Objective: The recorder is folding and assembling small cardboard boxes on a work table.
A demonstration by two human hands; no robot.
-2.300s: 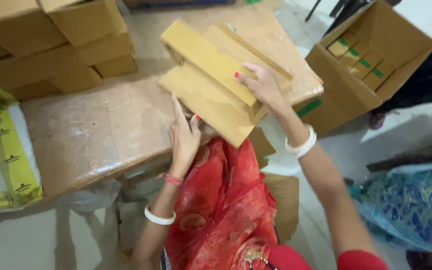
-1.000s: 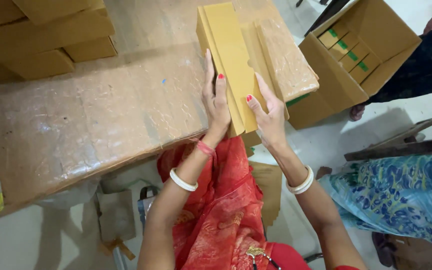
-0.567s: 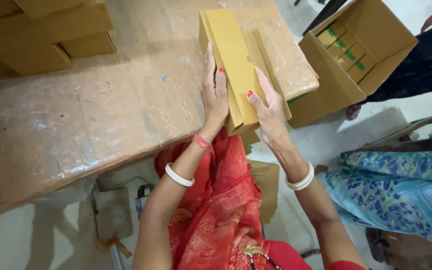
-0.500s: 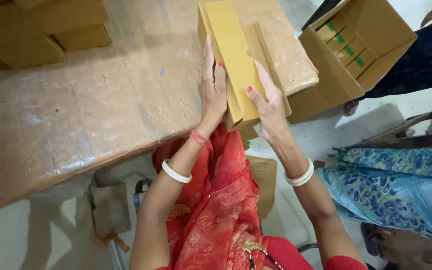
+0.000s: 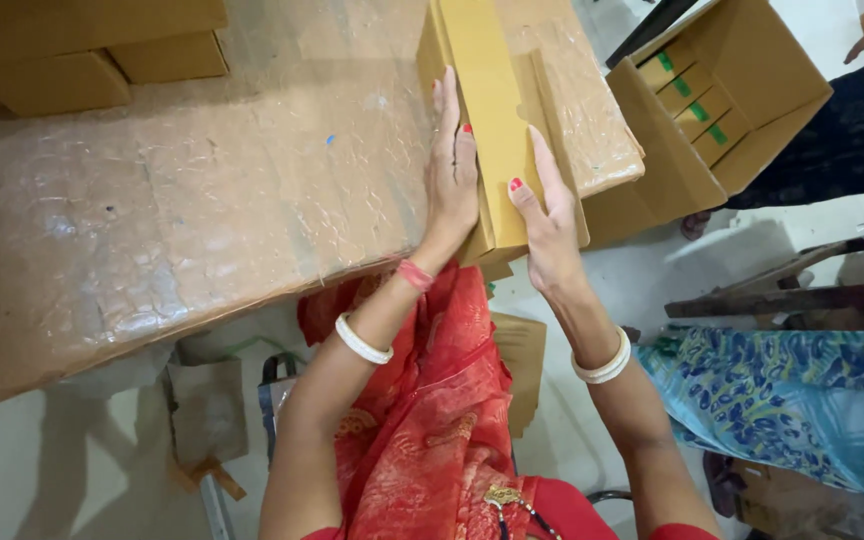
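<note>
Hands flat against folded cardboard box [image 5: 487, 110], one each side. Left hand [image 5: 452, 175] open, fingers straight, palm pressed on box's left face. Right hand [image 5: 544, 215] open too, fingers spread along right face, thumb near edge; neither closed around it. Box stands on edge at table [image 5: 182, 210] corner, over plastic-wrapped top. Likely light, stiff, smooth; best held by long faces. Open carton [image 5: 722, 100] beyond, right.

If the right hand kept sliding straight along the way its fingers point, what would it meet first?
The right hand lies flat on the folded yellow-brown carton, fingers pointing up and away along it. Going straight on, it would only ride further along that carton's face and raised flap; beyond that lies the plastic-wrapped table. Depth is hard to judge.
</note>
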